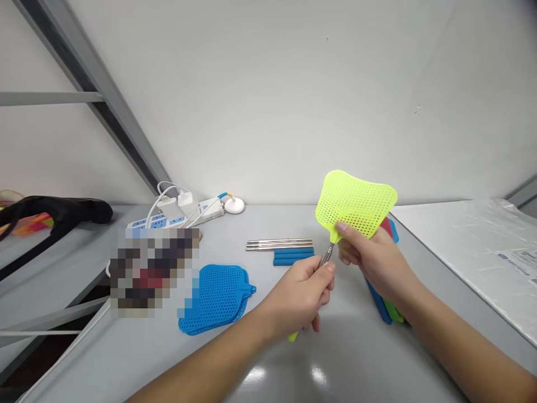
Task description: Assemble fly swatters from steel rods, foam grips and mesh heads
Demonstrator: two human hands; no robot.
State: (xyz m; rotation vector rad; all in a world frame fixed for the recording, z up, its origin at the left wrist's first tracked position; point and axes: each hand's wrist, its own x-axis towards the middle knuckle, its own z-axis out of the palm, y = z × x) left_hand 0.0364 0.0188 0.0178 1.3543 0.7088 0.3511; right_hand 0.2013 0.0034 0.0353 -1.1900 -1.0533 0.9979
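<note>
A yellow fly swatter (356, 201) with a perforated head is held up in both hands over the table. My left hand (304, 288) is closed round its metal rod, and a bit of yellow handle shows below the fist. My right hand (371, 254) pinches the bottom of the head beside the neck, thumb on top. Behind my left hand lie several metal telescopic rods (279, 244) with blue handles (293, 256). To the left rest stacked blue fly swatter heads (220, 296). Partly hidden under my right forearm are blue and green swatter parts (380, 302).
A power strip (213, 209) with white plugs and cables sits at the back left, beside a round white object (234, 205). A blurred-out item (155, 271) lies in front of it. A plastic-wrapped white package (474, 240) covers the right side. Grey metal frame bars stand left.
</note>
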